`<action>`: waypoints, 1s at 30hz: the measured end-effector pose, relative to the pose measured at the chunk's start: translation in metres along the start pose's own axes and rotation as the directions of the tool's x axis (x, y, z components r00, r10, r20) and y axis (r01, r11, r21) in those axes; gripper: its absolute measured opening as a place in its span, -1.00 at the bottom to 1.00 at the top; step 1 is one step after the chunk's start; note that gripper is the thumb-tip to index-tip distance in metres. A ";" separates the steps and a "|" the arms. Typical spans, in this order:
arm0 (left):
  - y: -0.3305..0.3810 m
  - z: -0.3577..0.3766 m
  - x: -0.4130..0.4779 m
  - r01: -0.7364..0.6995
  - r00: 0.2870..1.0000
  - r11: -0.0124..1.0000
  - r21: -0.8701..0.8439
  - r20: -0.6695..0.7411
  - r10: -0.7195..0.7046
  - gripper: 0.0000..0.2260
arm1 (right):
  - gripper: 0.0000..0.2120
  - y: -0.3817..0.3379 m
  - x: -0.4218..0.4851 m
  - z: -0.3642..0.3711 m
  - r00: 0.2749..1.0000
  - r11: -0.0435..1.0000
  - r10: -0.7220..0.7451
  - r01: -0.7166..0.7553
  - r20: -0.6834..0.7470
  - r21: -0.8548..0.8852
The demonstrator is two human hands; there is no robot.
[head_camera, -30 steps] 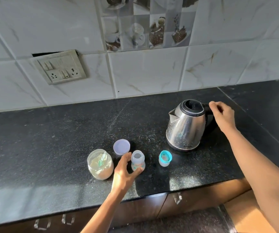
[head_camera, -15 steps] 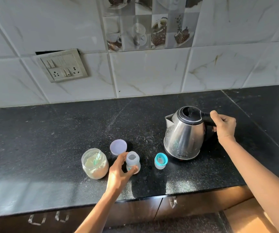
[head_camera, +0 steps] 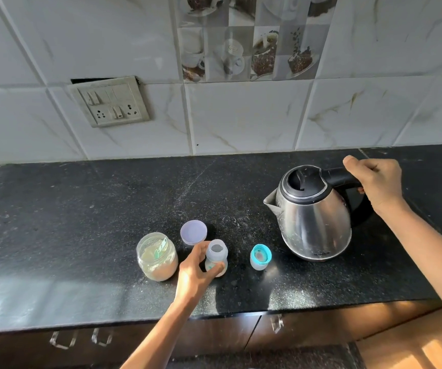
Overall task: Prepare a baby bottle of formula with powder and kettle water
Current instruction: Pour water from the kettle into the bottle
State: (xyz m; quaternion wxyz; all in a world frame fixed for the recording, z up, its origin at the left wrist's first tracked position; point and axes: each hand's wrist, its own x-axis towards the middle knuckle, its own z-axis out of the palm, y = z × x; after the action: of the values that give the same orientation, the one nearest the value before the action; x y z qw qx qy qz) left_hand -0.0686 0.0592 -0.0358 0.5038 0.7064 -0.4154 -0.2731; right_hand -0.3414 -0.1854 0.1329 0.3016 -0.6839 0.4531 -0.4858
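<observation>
Left hand [head_camera: 191,278] curls round the bottle [head_camera: 215,258] near the worktop's [head_camera: 81,209] front edge; right hand [head_camera: 377,183] grips the kettle [head_camera: 313,217] handle before a tiled wall [head_camera: 241,115].

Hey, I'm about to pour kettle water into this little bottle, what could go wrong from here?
1. The baby bottle has a narrow mouth and your left hand grips it, so a stray pour from the kettle in your right hand may scald fingers.
2. The open powder jar stands right beside it; splashes could wet the powder.
3. The teal cap between kettle and bottle might get knocked.
</observation>
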 end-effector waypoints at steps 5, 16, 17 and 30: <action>0.010 0.000 0.006 0.016 1.000 0.999 -0.043 -0.005 -0.016 -0.60 | -0.43 -0.030 -0.003 0.009 0.990 0.992 -0.096 0.103 0.101 -0.067; 0.037 0.003 0.015 -0.035 0.998 0.999 -0.013 0.043 0.036 -0.59 | -0.45 -0.070 -0.009 0.035 0.949 0.948 -0.183 0.240 0.257 -0.208; 0.038 0.003 0.016 -0.037 0.998 0.999 0.007 0.049 0.037 -0.58 | -0.48 -0.074 -0.009 0.037 0.943 0.938 -0.199 0.262 0.268 -0.227; 0.037 0.003 0.021 -0.025 0.998 0.991 0.130 0.058 0.018 -0.53 | -0.56 -0.101 -0.013 0.053 0.879 0.809 -0.286 0.435 0.382 -0.394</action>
State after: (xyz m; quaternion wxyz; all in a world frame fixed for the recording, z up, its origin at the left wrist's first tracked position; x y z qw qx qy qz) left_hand -0.0720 0.0343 -0.0012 0.4475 0.7253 -0.4540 -0.2599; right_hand -0.2599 -0.1333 0.1956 0.0944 -0.8767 0.3647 -0.2991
